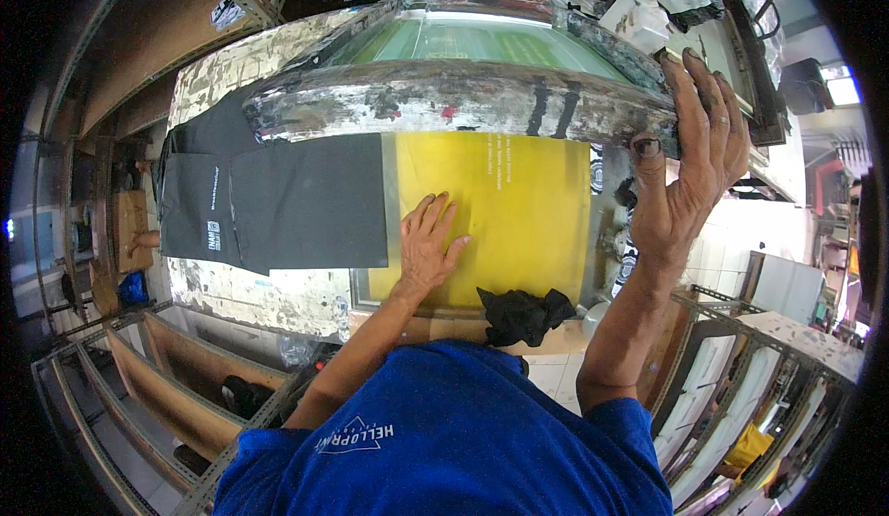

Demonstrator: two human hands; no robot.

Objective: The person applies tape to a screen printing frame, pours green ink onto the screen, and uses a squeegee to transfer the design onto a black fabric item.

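My right hand (690, 150) grips the right end of a paint-stained screen printing frame (444, 99), thumb on its near face and fingers over the top. The frame's near side is raised and tilted, with its greenish mesh (463, 39) behind. My left hand (428, 246) lies with fingers spread on a yellow sheet (528, 211), which bears small pale print near its far edge. Left of that hand, dark grey fabric pieces (319, 201) with small white prints lie overlapped on the table. A crumpled black rag (523, 315) rests at the near edge, close to my body.
The worktable (306, 289) has a speckled, paint-worn top. Wooden shelves on a metal rack (176, 377) stand at near left, and another rack (741, 405) at near right. A stained white container (639, 21) and plastic bags sit beyond the frame's right end.
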